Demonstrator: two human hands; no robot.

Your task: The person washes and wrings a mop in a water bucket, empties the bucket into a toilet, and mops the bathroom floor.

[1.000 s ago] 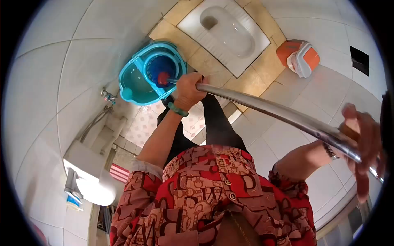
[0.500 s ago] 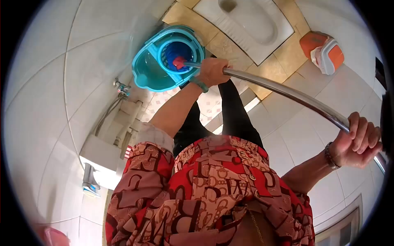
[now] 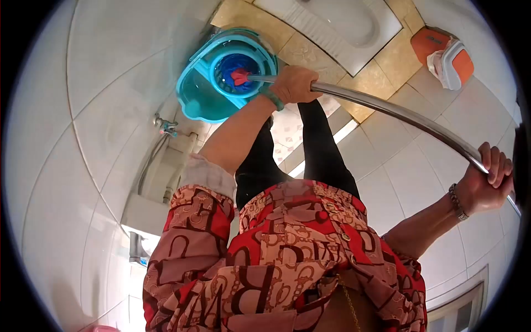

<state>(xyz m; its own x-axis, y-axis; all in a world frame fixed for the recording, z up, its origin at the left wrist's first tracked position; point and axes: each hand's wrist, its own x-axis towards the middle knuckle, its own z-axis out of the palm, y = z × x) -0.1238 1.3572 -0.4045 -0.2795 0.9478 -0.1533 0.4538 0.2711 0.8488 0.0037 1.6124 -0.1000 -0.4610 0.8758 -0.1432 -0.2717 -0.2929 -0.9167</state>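
The person's right hand (image 3: 489, 171), its fingers spread at the upper part of the long, polished metal mop pole (image 3: 409, 118) a second earlier, is now curled firmly around it at the right, while the left hand (image 3: 296, 84) remains wrapped around the lower part, so the pole is held at two places. Its red collar (image 3: 239, 76) and deep-blue mop head (image 3: 237, 60) sit inside the round basket of the turquoise plastic bucket (image 3: 200, 95), far left. Counted: two hands, one pole, one bucket, one white squat toilet (image 3: 354, 27), far, and one orange-and-white bin (image 3: 460, 66), far right.
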